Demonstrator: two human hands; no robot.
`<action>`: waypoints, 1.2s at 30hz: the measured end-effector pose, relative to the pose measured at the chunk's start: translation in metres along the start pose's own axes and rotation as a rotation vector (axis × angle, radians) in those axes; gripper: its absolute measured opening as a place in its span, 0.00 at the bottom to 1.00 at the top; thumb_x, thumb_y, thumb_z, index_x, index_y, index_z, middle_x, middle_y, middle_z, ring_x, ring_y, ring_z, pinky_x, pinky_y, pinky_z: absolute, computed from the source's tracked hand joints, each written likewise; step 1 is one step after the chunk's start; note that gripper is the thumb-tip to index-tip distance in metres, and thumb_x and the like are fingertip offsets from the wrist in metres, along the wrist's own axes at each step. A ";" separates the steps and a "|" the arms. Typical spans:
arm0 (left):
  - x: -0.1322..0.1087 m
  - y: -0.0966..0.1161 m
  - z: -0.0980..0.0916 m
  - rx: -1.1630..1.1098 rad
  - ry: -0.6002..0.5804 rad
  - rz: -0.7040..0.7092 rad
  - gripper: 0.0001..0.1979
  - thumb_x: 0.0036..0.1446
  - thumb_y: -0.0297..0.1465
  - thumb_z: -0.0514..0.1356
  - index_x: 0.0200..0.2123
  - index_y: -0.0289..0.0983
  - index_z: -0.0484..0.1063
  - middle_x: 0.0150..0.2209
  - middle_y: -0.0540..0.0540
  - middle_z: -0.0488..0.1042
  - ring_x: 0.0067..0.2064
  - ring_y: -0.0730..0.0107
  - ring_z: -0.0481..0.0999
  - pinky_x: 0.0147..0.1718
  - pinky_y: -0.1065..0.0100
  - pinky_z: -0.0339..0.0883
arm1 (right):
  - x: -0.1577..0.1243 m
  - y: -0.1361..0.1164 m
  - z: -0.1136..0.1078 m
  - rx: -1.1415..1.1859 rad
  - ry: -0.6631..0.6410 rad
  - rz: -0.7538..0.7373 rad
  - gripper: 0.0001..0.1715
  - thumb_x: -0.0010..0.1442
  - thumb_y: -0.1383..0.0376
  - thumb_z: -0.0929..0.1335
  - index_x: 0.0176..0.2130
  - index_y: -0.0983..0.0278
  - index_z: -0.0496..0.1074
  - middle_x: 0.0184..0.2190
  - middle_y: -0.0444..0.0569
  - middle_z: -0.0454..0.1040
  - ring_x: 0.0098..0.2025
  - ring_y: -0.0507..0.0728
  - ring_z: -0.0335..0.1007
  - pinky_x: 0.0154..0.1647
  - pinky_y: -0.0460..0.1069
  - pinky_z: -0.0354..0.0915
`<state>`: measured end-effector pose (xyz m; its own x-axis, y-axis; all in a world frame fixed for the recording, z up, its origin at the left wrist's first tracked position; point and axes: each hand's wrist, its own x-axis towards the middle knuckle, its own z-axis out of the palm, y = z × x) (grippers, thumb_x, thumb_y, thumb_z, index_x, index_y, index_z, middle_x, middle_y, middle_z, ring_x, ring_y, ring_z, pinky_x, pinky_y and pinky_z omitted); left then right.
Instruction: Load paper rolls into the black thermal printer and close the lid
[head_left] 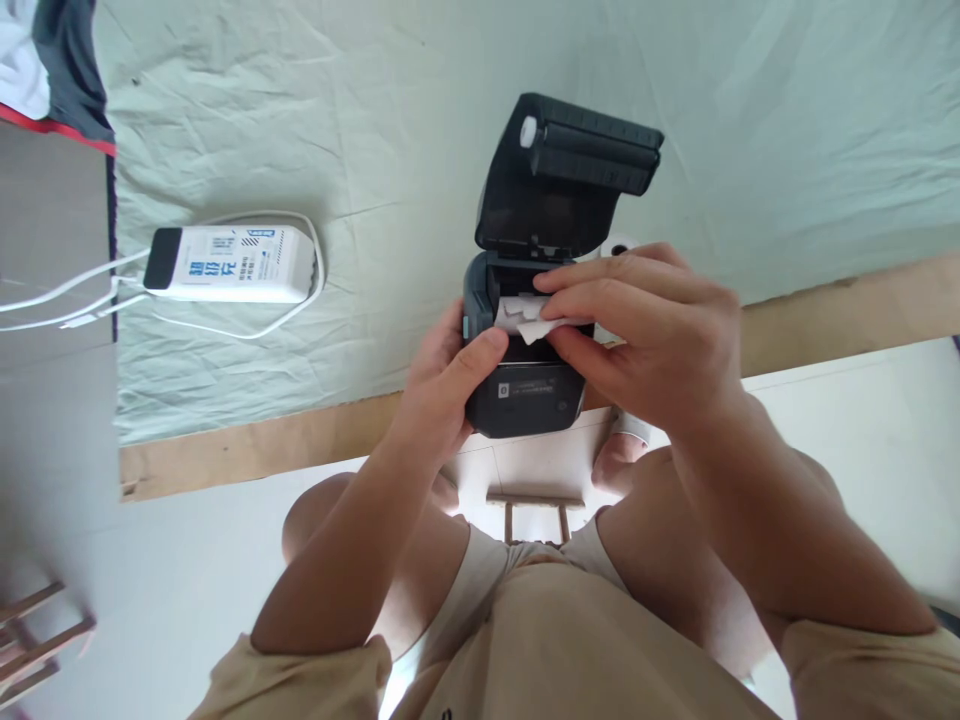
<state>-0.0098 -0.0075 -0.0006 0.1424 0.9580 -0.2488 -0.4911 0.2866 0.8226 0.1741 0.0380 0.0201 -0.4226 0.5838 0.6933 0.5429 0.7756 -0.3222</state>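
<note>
A small dark label printer (523, 400) is held over the table's near edge, its lid (536, 205) swung up with a black roller near the top. My left hand (450, 375) grips the printer's left side, the thumb lying on the rim of the open compartment. Inside the compartment is a white piece of paper (517, 316), partly crumpled or folded. The fingers of my right hand (645, 325) pinch this paper from the right. How far the paper runs beneath those fingers is hidden.
A white power strip (240, 262) with cables lies on the pale green tablecloth (375, 130) at left. Folded fabric (67, 70) is in the far left corner. Partly behind my right hand is a white object (616, 246). The wooden table edge (300, 432) runs in front.
</note>
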 end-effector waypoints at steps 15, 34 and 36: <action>-0.001 0.003 0.003 0.026 0.040 -0.005 0.19 0.59 0.45 0.69 0.47 0.40 0.75 0.38 0.46 0.83 0.45 0.55 0.86 0.39 0.62 0.83 | -0.004 -0.019 -0.005 0.116 -0.080 -0.124 0.11 0.64 0.73 0.71 0.32 0.59 0.72 0.28 0.42 0.76 0.31 0.53 0.67 0.35 0.54 0.58; -0.003 -0.001 -0.011 0.194 -0.021 0.108 0.47 0.43 0.32 0.79 0.65 0.45 0.66 0.63 0.40 0.76 0.64 0.43 0.77 0.59 0.54 0.76 | -0.006 0.001 -0.011 0.178 0.187 0.168 0.16 0.64 0.65 0.69 0.52 0.54 0.74 0.52 0.50 0.76 0.41 0.57 0.76 0.37 0.54 0.69; -0.004 -0.002 -0.014 0.226 -0.034 0.112 0.49 0.42 0.33 0.80 0.67 0.46 0.65 0.63 0.40 0.75 0.63 0.42 0.77 0.59 0.52 0.76 | -0.007 0.003 -0.012 0.204 0.169 0.311 0.28 0.65 0.65 0.69 0.62 0.47 0.68 0.65 0.47 0.68 0.42 0.55 0.76 0.38 0.54 0.70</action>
<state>-0.0209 -0.0117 -0.0088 0.1290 0.9824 -0.1353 -0.3013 0.1688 0.9385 0.1879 0.0334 0.0219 -0.1268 0.7634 0.6334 0.4634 0.6102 -0.6426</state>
